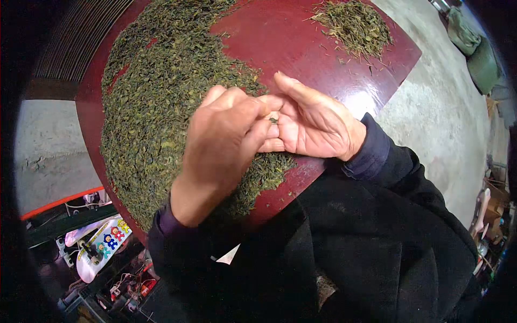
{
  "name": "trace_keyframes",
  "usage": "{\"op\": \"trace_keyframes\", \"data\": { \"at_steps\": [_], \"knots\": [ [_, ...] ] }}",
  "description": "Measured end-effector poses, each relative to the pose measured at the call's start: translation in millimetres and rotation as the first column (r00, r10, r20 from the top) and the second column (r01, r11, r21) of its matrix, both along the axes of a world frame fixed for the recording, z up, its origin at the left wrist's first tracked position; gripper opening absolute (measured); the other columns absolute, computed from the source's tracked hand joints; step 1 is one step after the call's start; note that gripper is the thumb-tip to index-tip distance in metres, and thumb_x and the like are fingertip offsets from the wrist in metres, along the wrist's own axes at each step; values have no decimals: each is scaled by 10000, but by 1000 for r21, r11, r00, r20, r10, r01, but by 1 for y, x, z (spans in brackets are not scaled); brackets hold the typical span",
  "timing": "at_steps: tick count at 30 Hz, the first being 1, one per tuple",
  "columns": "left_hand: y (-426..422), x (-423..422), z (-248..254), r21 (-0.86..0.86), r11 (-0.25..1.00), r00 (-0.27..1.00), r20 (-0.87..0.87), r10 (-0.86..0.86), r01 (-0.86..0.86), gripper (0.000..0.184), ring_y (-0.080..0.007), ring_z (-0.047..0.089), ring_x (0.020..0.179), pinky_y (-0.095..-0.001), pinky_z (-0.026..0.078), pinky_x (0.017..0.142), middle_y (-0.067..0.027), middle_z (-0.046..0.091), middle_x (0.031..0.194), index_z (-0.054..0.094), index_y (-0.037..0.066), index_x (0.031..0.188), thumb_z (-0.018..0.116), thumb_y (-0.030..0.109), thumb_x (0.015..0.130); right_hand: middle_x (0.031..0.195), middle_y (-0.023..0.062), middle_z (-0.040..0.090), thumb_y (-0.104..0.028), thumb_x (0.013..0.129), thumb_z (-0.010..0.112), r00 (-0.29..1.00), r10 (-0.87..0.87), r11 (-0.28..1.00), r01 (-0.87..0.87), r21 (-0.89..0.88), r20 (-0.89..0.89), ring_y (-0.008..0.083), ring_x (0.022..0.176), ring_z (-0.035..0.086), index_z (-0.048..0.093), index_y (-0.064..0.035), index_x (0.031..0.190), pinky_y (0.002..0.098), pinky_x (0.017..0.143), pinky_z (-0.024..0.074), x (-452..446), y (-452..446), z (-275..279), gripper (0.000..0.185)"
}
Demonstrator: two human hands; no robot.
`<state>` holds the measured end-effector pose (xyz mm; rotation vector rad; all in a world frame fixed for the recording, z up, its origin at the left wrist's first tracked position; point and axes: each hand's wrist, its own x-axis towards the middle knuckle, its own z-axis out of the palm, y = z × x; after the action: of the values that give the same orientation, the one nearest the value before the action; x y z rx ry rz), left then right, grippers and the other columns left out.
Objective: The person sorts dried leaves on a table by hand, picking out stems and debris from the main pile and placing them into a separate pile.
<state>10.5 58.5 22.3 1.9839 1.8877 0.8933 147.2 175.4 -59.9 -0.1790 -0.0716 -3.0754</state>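
Note:
My right hand [318, 121] is turned palm up, its fingers stretched to the left and partly hidden behind the other hand. Across it reaches my left hand [218, 140], back upward and slightly blurred, with thumb and forefinger pinched together over the right fingers. A small dark green tea leaf [273, 121] shows at those pinching tips, against the right fingers. Under and beyond both hands, a broad layer of dried tea leaves [151, 107] spreads over the dark red table [269, 32].
A smaller heap of yellowish stalks [355, 29] lies at the table's far right. Filled sacks [479, 59] stand on the concrete floor [431, 118]. At lower left are a white board with cartoon figures [105, 245] and assorted clutter.

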Motion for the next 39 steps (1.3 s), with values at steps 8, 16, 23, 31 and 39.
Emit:
{"op": "trace_keyframes", "data": {
  "at_steps": [8, 16, 23, 31, 39],
  "knots": [
    [3, 9, -8, 23, 999, 977, -211, -32, 38, 95, -259, 486, 760, -367, 427, 694, -82, 553, 812, 632, 61, 885, 643, 46, 792, 1196, 232, 638, -432, 1053, 385, 998, -7, 1000, 7, 2, 59, 331, 1102, 633, 552, 72, 1216, 450, 995, 477, 0, -3, 2, 555],
    [5, 6, -14, -11, 998, 973, -222, -69, 68, 80, -264, 475, 775, -375, 426, 698, -96, 539, 828, 619, 52, 886, 614, 28, 809, 1169, 232, 644, -435, 1051, 393, 996, -9, 999, 12, -33, 86, 328, 1072, 637, 569, 68, 1180, 441, 983, 480, 0, -5, 6, 549],
    [5, 5, -13, 14, 995, 973, -212, -89, 94, 103, -241, 480, 772, -337, 422, 687, -94, 551, 846, 618, 44, 907, 600, -2, 817, 1121, 231, 664, -425, 1046, 418, 998, -8, 999, 10, -41, 60, 326, 1027, 651, 600, 66, 1131, 425, 936, 505, 0, -6, 5, 530],
    [-7, -8, 14, -1, 998, 947, 316, 60, -63, 107, -184, 504, 780, -279, 414, 691, -74, 598, 889, 615, 36, 894, 589, -31, 816, 1223, 273, 623, -420, 1048, 398, 997, 20, 1000, -21, 19, 71, 353, 1163, 612, 568, 64, 1243, 435, 1008, 477, 3, 1, 4, 549],
    [-37, -26, 15, -149, 942, 951, 29, 307, -299, 76, -203, 483, 741, -298, 416, 660, -66, 583, 817, 602, 45, 831, 613, -19, 791, 1179, 263, 652, -248, 1017, 530, 955, -219, 801, 58, 596, 200, 318, 1058, 680, 586, 68, 1218, 341, 883, 569, 25, 40, 35, 378]
  ]
}}
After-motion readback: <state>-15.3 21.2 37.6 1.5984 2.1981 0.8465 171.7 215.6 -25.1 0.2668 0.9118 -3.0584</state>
